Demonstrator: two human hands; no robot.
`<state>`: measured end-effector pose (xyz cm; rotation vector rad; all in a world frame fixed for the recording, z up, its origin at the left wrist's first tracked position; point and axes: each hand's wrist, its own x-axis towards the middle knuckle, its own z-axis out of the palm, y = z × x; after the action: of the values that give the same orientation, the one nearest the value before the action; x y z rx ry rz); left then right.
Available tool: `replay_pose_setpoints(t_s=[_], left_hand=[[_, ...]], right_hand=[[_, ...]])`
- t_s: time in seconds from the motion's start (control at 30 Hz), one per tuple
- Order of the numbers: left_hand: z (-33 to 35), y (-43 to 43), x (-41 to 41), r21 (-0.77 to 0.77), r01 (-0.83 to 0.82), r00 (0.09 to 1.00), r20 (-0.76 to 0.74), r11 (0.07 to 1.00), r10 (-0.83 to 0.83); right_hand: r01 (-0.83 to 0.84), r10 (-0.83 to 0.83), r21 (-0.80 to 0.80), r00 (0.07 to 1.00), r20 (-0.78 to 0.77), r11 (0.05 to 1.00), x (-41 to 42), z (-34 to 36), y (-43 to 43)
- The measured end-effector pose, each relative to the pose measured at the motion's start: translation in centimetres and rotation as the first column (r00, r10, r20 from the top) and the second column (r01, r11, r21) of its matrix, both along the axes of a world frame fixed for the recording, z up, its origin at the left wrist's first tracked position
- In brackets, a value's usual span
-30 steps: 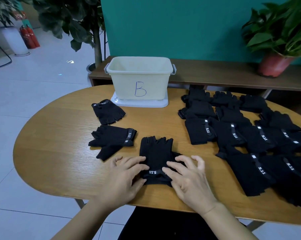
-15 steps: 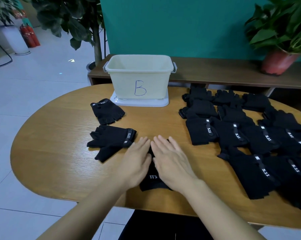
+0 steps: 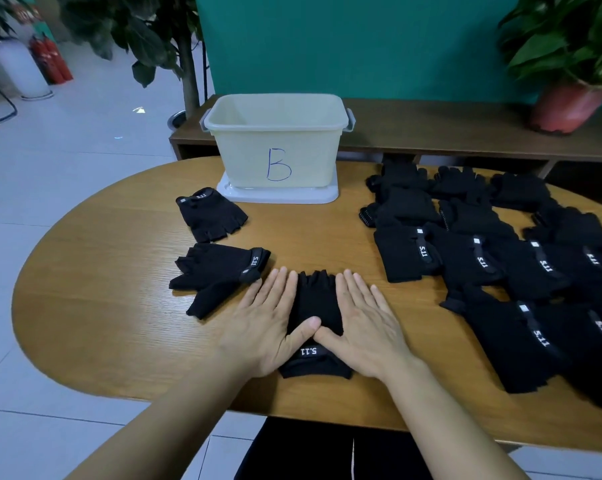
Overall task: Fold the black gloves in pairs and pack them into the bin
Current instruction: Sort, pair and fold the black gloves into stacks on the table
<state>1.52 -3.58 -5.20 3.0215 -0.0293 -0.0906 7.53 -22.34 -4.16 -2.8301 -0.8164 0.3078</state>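
The bin (image 3: 244, 157), pale and marked with a blue "B", stands on a white lid (image 3: 278, 197) at the far edge of the wooden worktop (image 3: 102, 306). Behind the bin runs a low brown shelf (image 3: 431, 133), with a red plant pot (image 3: 566, 105) well to the bin's right. A thin tree trunk (image 3: 188, 81) rises just behind the bin's left corner. Far left of the bin, red fire extinguishers (image 3: 51, 62) stand on the floor.

Right of the bin and nearer the person, a large spread of black gloves (image 3: 500, 265) overlaps in rows and covers that side of the worktop. Just in front of the bin's left corner lies a single fingerless glove (image 3: 211, 216). Nearer still lies a second glove bundle (image 3: 216, 271), its cuff pointing towards the hands. Nothing lies on the worktop between the bin and the hands.

Only the bin's upper inner walls show, its bottom hidden behind the front wall.

Straight in front of the bin, near the person's edge, lies the worked glove (image 3: 315, 299), finger ends towards the bin and the "5.11" cuff nearest the person. The left hand (image 3: 261, 323) and right hand (image 3: 365, 323) lie flat on either side of it, fingers straight and spread, pressing it down, with the thumb tips meeting over its middle.
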Motion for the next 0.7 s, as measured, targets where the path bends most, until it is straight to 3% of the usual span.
replay_pose_setpoints(t_s=[0.13,0.2,0.3,0.4,0.57,0.7], left_hand=[[1.2,0.2,-1.3,-0.221,-0.054,0.993,0.095,0.974,0.077],[2.0,0.4,-2.8,-0.336,-0.024,0.963,0.246,0.942,0.112],[2.4,0.3,-5.0,-0.282,0.165,0.901,0.433,0.945,-0.028],[1.8,0.4,-5.9,-0.134,0.303,0.89,0.395,0.944,-0.229],[1.4,0.4,-4.6,-0.114,0.301,0.907,0.342,0.947,-0.247],[2.2,0.1,-3.8,-0.151,0.302,0.903,0.362,0.941,-0.231]], right_hand=[[0.015,0.001,0.231,0.998,-0.068,0.973,-0.4,0.7,-2.0],[-0.003,-0.006,0.357,1.0,0.023,0.934,-1.0,1.1,-3.2],[-0.106,0.011,0.442,0.977,0.214,0.891,-2.2,1.9,-4.4],[-0.281,0.139,0.386,0.923,0.358,0.879,-3.5,2.2,-4.7],[-0.44,0.394,0.059,0.849,0.352,0.896,-3.5,1.6,-4.1],[-0.416,0.382,0.044,0.867,0.321,0.908,-2.7,1.5,-4.2]])
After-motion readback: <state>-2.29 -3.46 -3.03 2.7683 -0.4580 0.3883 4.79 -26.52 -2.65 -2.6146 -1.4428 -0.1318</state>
